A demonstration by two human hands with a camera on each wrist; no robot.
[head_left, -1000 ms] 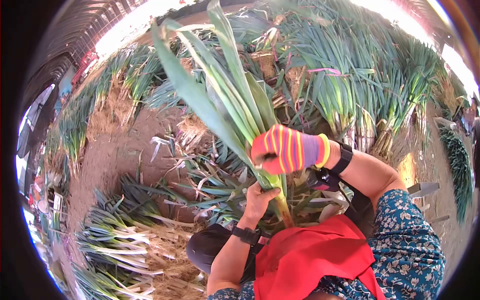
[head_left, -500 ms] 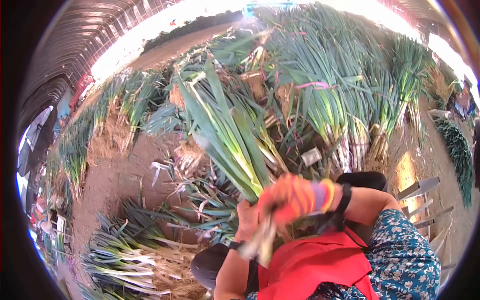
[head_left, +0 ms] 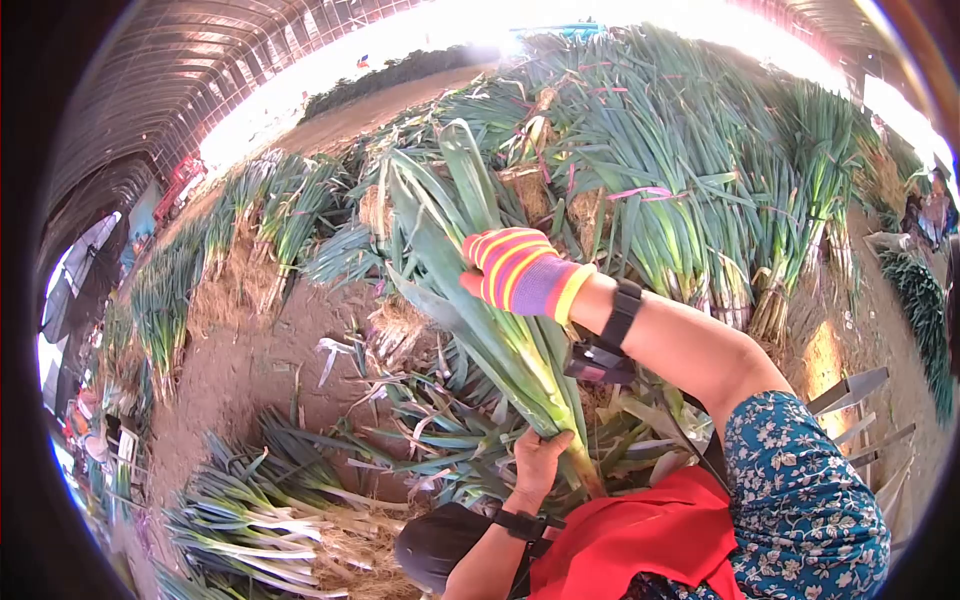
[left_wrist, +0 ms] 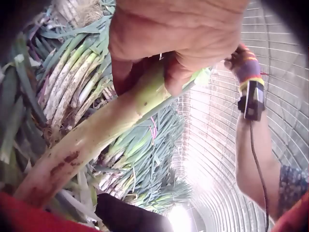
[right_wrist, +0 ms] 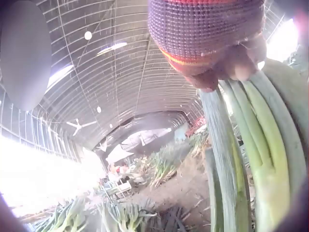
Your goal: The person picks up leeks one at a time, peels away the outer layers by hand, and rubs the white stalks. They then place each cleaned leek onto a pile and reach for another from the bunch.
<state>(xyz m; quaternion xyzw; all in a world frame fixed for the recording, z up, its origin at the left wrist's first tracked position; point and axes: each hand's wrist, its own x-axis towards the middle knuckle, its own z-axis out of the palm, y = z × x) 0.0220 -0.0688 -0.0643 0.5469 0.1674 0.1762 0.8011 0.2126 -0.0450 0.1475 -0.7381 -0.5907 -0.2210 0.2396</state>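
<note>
A thick leek (head_left: 535,375) slants up from the lap, its pale stalk low and broad green leaves fanning toward the top. My bare left hand (head_left: 540,462) grips the lower stalk. In the left wrist view, the thumb and fingers of that left hand (left_wrist: 178,29) wrap the leek (left_wrist: 82,133), whose pale stalk carries brown dirt marks. My right hand (head_left: 515,265), in a striped fingerless glove, is higher up at the leaves. The right wrist view shows the right hand (right_wrist: 210,43) with bent fingers, fingertips holding the leek leaves (right_wrist: 231,145).
Loose leeks with roots (head_left: 270,530) lie on the ground at the lower left. Trimmed leaves (head_left: 450,420) are scattered ahead. Tied bundles (head_left: 690,210) stand at the back right, more bundles (head_left: 240,220) at the left. A metal frame (head_left: 850,390) is at the right.
My right hand dropped from mid-leek toward the lap with a blurred pale strip, then rose to the upper leaves, the strip gone from it. My left hand stays on the stalk.
</note>
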